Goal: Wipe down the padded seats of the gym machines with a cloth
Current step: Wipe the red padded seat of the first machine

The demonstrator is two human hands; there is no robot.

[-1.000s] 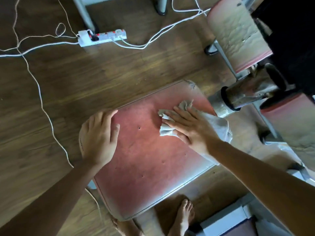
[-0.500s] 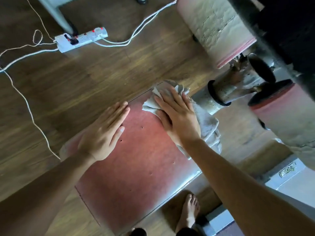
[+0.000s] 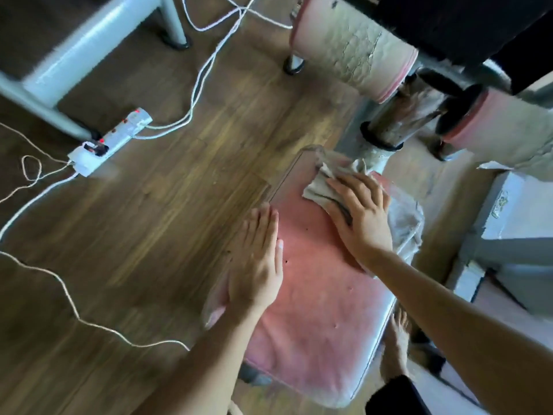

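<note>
We look down on a worn pink padded seat that runs from the near right to the far left, and both hands rest on it. The right hand lies flat at the far end of the seat with its fingers straight and slightly spread, pressing down on a grey cloth. It pinches nothing; the cloth is held only by the weight of the palm. Most of the cloth is under that hand. A crumpled part bunches out past the fingertips toward the seat's far corner, and another part (paler and blurred) hangs over the seat's right edge beside the wrist.

The left hand is flat too, with its fingers pressed together and pointing away from us. It rests on the left edge of the seat, apart from the cloth. We see several small dark holes in the padding between the two hands.

Beyond the seat are a rusty metal post and two cracked roller pads. On the wooden floor to the left lies a white power strip with white cables trailing from it. A bare foot stands just beside the seat's right edge.
</note>
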